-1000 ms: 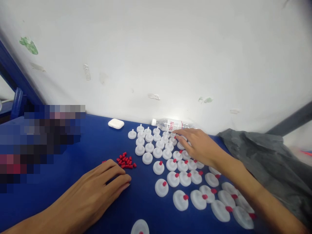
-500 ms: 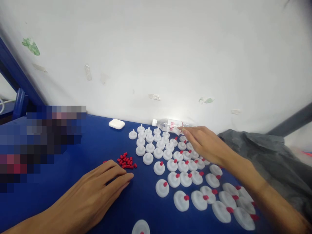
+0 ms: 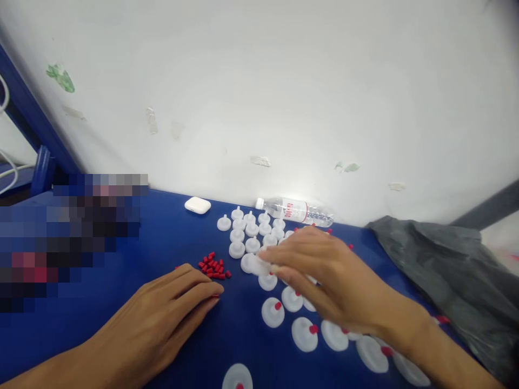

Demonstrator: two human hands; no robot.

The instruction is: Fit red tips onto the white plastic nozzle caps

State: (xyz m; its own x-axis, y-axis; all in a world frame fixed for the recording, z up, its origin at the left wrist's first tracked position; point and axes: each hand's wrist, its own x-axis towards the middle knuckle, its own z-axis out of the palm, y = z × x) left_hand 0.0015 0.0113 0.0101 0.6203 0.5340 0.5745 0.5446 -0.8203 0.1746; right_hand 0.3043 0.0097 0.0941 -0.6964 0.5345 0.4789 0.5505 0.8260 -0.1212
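My left hand (image 3: 162,310) rests on the blue tabletop beside a small heap of red caps (image 3: 212,266). Its thumb and fingers are pinched together, and a sliver of a red cap (image 3: 216,295) shows between them. Over the middle of the table, my right hand (image 3: 332,275) grips a white plastic disc (image 3: 259,266) at its fingertips, blurred by motion. Below and behind that hand lie several similar white discs; the plain ones (image 3: 237,249) have bare upright stems. Nearer ones, such as this disc (image 3: 273,312), carry red caps. My right hand and forearm hide part of the rows.
A clear plastic bottle (image 3: 320,214) lies along the white wall (image 3: 284,97). Left of it is a white rounded case (image 3: 198,205). Dark grey fabric or plastic sheeting (image 3: 430,259) drapes over the right side. A pixelated area covers the table's far left.
My right hand has come from beside the bottle toward my left hand, now with a white disc at its fingertips. My left hand has barely moved; red now shows between its fingers.
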